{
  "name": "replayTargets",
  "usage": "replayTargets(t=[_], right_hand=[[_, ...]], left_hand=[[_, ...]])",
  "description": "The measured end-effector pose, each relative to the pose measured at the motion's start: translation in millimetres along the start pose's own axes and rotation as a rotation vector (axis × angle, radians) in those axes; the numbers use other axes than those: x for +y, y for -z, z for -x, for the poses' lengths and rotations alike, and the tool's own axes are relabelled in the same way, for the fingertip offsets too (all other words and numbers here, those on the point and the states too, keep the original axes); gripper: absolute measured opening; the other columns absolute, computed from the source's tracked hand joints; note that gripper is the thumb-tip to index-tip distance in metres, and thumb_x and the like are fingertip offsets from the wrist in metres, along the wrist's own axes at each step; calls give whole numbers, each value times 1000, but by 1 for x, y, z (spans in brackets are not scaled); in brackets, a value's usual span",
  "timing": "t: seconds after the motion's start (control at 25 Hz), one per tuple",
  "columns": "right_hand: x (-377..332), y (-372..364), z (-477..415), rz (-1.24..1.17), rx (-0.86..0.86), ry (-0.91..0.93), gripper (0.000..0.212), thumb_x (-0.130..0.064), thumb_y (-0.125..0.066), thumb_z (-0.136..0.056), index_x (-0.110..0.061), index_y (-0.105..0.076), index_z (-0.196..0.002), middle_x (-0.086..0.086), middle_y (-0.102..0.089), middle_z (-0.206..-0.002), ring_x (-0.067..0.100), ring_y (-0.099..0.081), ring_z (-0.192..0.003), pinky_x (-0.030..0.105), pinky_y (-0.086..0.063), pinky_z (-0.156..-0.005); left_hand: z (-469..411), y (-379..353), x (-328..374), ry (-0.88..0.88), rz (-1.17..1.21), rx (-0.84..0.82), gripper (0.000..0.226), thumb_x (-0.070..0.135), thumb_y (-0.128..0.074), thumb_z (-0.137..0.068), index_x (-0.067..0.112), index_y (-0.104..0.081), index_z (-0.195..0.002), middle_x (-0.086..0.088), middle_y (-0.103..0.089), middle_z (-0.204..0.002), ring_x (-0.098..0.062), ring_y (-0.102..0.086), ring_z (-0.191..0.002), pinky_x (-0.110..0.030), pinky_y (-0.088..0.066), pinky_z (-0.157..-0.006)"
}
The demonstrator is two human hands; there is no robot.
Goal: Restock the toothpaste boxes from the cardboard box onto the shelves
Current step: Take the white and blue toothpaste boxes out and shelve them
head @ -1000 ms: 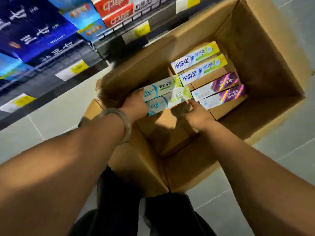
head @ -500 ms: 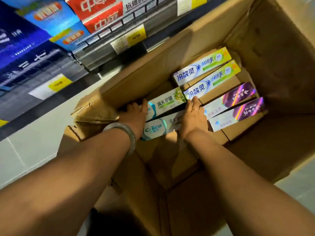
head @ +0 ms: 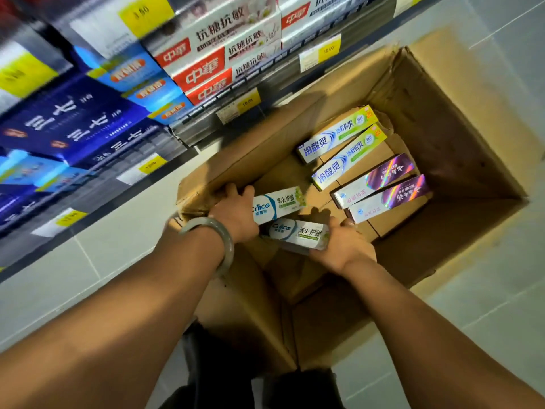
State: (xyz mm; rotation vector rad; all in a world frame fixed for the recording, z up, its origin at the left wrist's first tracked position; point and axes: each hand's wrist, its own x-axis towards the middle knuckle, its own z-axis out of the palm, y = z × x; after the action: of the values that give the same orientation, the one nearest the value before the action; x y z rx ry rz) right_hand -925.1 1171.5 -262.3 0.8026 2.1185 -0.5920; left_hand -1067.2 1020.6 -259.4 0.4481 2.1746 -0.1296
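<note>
An open cardboard box (head: pixel 460 119) stands on the tiled floor below the shelves. Inside it, my left hand (head: pixel 236 214) grips the end of one white-and-green toothpaste box (head: pixel 283 203). My right hand (head: pixel 343 246) holds a second white-and-green toothpaste box (head: pixel 303 234), lifted and tilted just below the first. Two blue-and-green toothpaste boxes (head: pixel 339 137) lie flat farther in, and two purple holographic toothpaste boxes (head: pixel 380 180) lie beside them.
Shelves (head: pixel 206 122) at the upper left carry red, white and dark blue toothpaste boxes (head: pixel 203 75) with yellow price tags (head: pixel 327 50) on the rails. Pale floor tiles (head: pixel 88 231) surround the carton. A grey bangle (head: pixel 212 231) sits on my left wrist.
Both hands have taken hold of the two white-and-green boxes and pulled them toward me, away from the other boxes. The view has tilted up toward the shelves.
</note>
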Motion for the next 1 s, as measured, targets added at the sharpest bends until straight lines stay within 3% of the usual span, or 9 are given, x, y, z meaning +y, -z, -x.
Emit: replayTargets(t=[0.24,0.36,0.4,0.48,0.56,0.64,0.76,0.88,1.0], right_hand=[[1,89,132,-109,-3,-89,75,-47,-73,-72,-10,-40,-129,13,-50,-129,31,-51,-121,36,-45,-95],[-6,133,205,-259,45,-140,72,-43,-75,-73,-12,-42,-128,10,-51,-128,29,-51,-119,34,-45,-93],[-9,145,230,-334,54,-167,71,-44,-76,-71,-12,-44,-125,10,-53,-126,30,-52,-119,34,-45,-93],[-16,167,285,-522,87,-239,78,-53,-79,-59,-13,-49,-118,10,-59,-122,31,-55,-116,39,-49,-95],[-24,184,333,-673,136,-311,89,-64,-78,-43,-14,-52,-113,9,-66,-115,31,-62,-107,46,-54,-89],[-35,195,373,-776,170,-344,90,-66,-77,-39,-15,-55,-109,8,-70,-108,30,-67,-99,45,-57,-84],[-62,208,429,-878,187,-338,92,-69,-77,-34,-16,-54,-106,9,-72,-101,29,-67,-85,43,-57,-78],[-92,217,476,-926,153,-258,97,-69,-79,-33,-17,-51,-110,9,-71,-102,29,-67,-84,40,-57,-75],[-128,236,529,-912,135,-136,106,-63,-82,-39,-12,-47,-125,5,-72,-95,18,-66,-73,34,-55,-67]], left_hand=[[136,74,4,67,398,16,73,37,-81,-63,16,-38,-119,-12,-45,-123,-30,-51,-114,-45,-48,-96],[201,99,-10,165,741,24,66,46,-81,-45,45,-36,-94,-4,-61,-109,-24,-63,-100,-45,-55,-85],[223,104,-16,202,861,51,65,43,-81,-43,46,-37,-90,-5,-63,-107,-24,-64,-96,-44,-56,-84],[286,134,-19,278,1105,113,61,20,-82,-56,39,-39,-96,-14,-62,-110,-24,-60,-89,-38,-53,-76],[346,169,-23,341,1293,145,54,0,-75,-69,18,-41,-108,-14,-57,-107,-23,-54,-82,-31,-44,-62],[388,192,-33,358,1368,159,50,-5,-70,-75,14,-39,-109,-12,-51,-102,-17,-50,-70,-27,-41,-52],[445,227,-49,310,1442,206,37,-4,-68,-78,11,-42,-97,-10,-53,-103,-11,-58,-63,-30,-50,-54],[503,256,-72,284,1567,237,47,-4,-71,-76,14,-40,-107,-16,-55,-117,-29,-66,-91,-45,-60,-69],[562,276,-93,250,1671,233,53,-8,-65,-80,18,-35,-115,-8,-52,-100,-24,-60,-79,-29,-57,-44]])
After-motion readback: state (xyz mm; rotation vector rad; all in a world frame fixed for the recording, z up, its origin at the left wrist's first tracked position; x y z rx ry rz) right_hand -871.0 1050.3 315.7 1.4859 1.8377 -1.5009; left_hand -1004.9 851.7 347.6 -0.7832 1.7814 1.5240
